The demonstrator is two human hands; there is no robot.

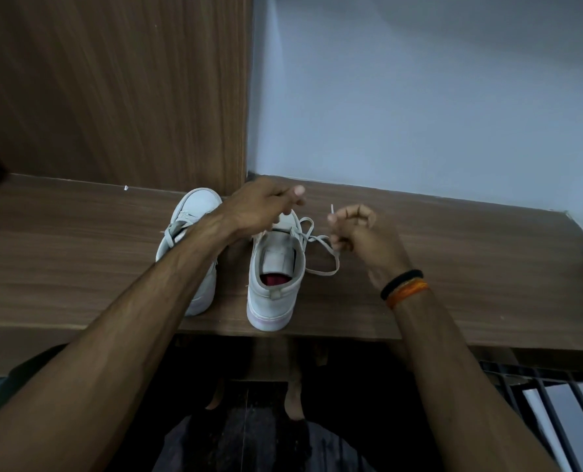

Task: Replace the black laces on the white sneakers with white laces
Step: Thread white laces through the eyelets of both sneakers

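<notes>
Two white sneakers stood side by side on a brown wood-grain shelf [453, 267], toes pointing to the far side and heels near the front edge. The right sneaker [276, 277] showed a red lining inside and had a white lace [320, 253] running loosely out from its eyelets into a loop lying on the shelf to its right. The right hand [354, 233] had its fingers curled, pinching the lace with its tip sticking up above the thumb. The left hand [266, 206] hovered over the toe of that shoe, fingers bent downward; whether it held the lace could not be told. The left sneaker [191, 240], partly hidden by the left forearm, was laced in white. The right wrist wore black and orange bands [404, 287]. Behind the shelf rose a dark wooden panel [113, 90] on the left and a pale bluish wall [419, 90] on the right. Dark bars [555, 410] showed at the near right.
</notes>
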